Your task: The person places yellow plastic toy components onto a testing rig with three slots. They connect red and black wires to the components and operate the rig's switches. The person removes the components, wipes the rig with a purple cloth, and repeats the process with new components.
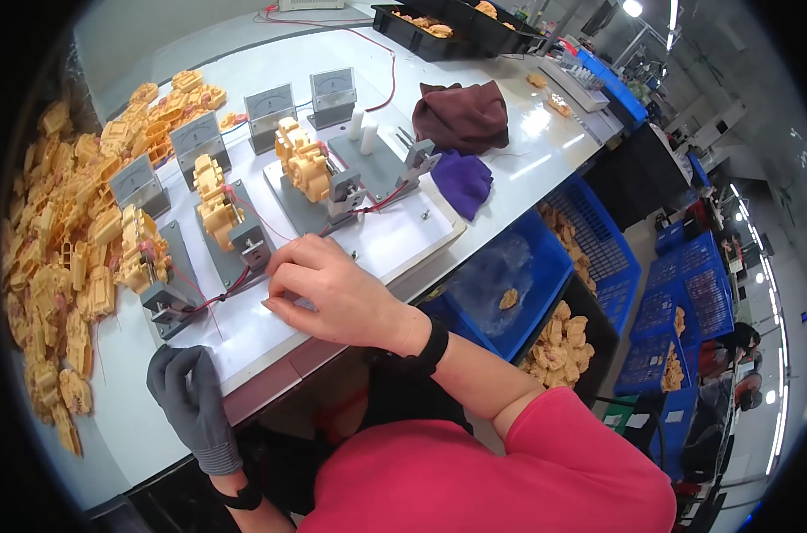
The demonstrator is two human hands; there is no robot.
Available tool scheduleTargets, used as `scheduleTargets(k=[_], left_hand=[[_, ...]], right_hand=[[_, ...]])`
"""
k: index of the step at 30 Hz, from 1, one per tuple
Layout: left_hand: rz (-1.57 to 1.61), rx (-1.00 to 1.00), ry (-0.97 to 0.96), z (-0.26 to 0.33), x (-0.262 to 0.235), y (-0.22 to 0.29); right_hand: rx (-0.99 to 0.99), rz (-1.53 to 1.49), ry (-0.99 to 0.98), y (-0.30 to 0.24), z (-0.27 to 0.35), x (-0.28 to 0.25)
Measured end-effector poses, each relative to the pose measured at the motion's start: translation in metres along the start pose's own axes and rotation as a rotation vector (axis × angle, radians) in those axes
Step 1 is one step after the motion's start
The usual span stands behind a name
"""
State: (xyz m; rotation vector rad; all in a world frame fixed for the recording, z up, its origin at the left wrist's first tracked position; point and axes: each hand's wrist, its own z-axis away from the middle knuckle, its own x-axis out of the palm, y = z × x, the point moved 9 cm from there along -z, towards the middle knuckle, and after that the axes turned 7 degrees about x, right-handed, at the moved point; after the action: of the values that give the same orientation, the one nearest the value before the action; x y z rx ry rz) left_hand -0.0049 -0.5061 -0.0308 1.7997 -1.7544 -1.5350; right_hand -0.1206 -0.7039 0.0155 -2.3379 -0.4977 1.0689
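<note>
My bare right hand (337, 289) is closed, its fingertips curled at the grey clamp block (251, 244) of a test fixture; what they grip, if anything, is hidden. That fixture bears a yellow plastic moulded part (215, 202) standing upright. My left hand (190, 400), in a grey glove, rests by the table's near edge with its fingers curled together; their inner side is hidden. Nearest to it is another fixture's clamp block (165, 306), with a yellow part (143, 249) and red wires (212, 302). A third yellow part (303, 160) stands on the fixture further right.
Yellow parts (57, 293) lie heaped along the left. Several grey panel meters (270, 115) stand behind the fixtures. A brown cloth (461, 115) and a purple cloth (463, 182) lie to the right. Below the table's right side are a blue bin (483, 306) and more yellow parts (559, 346).
</note>
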Motion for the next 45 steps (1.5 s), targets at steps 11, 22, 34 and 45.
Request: scheduleTargets(k=[11, 22, 34, 45], left_hand=[[-0.053, 0.055, -0.004, 0.0, -0.003, 0.001], [-0.106, 0.015, -0.014, -0.005, -0.002, 0.007], [-0.135, 0.029, -0.025, -0.001, -0.005, 0.001], [-0.157, 0.109, 0.005, -0.006, -0.007, 0.019]], right_hand=[[-0.002, 0.014, -0.032, -0.002, 0.0, 0.004], [-0.006, 0.008, -0.04, -0.003, 0.0, 0.003], [-0.009, -0.015, -0.068, -0.002, -0.002, 0.007], [0.072, -0.029, -0.128, 0.001, -0.004, 0.01]])
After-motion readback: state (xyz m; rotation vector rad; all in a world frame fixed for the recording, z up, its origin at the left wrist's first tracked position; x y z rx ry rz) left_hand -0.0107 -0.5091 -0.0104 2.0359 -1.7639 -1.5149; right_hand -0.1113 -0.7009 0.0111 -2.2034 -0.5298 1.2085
